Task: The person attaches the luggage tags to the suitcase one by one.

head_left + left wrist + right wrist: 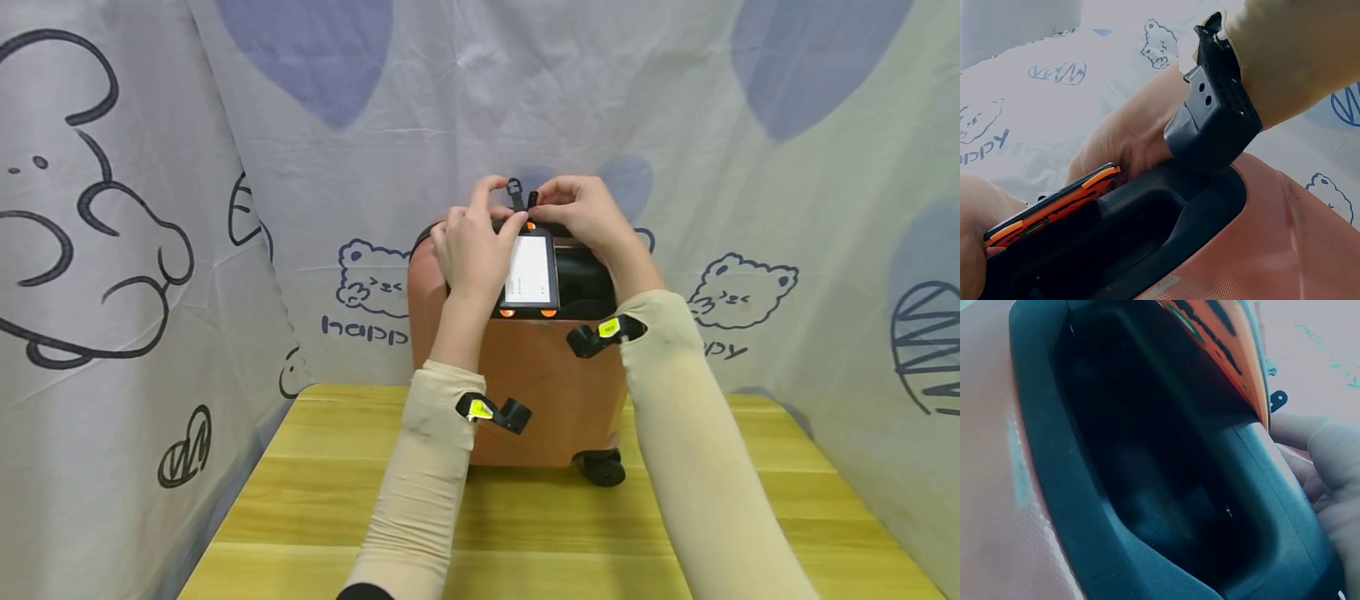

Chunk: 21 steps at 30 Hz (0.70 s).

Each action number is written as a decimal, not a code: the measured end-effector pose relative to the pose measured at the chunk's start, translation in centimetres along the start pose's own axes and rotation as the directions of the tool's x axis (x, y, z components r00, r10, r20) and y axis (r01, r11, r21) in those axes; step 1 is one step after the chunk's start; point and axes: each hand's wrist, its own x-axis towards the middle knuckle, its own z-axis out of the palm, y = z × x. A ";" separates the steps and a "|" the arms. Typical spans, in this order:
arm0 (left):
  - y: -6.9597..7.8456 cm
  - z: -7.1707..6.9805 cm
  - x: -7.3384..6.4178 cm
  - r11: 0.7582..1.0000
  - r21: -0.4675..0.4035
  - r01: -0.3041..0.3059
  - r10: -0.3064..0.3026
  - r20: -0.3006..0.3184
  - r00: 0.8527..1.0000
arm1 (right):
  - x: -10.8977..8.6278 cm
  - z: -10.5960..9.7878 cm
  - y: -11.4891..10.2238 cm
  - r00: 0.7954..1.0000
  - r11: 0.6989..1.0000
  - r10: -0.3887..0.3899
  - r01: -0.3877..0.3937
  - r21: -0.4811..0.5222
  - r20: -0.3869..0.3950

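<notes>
We see the luggage tag (534, 271) lying across the black handle (1272, 481) atop the orange suitcase (540, 392), with the deep recess (1147, 462) gaping open beside its edge; the right hand (588, 215) pinches the black strap (532, 199) between thumb and finger, while the left hand (474, 246) bends close to the buckle (513, 187), its grip unclear to us; table (322, 475) extends on both sides
</notes>
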 end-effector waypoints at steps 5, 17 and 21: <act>0.0 0.1 0.0 1.000 0.016 -0.005 0.004 0.008 1.000 | 0.0 -0.1 0.1 1.000 1.000 -0.001 0.001 -0.005 0.010; -0.3 0.2 -0.2 0.998 0.021 -0.056 0.055 0.021 0.998 | 0.1 -0.1 0.3 0.999 0.999 -0.029 0.030 -0.016 0.032; -0.3 0.2 -0.2 0.998 0.030 -0.063 0.062 0.041 0.997 | 0.1 -0.2 0.4 0.998 0.999 -0.039 0.040 -0.028 0.039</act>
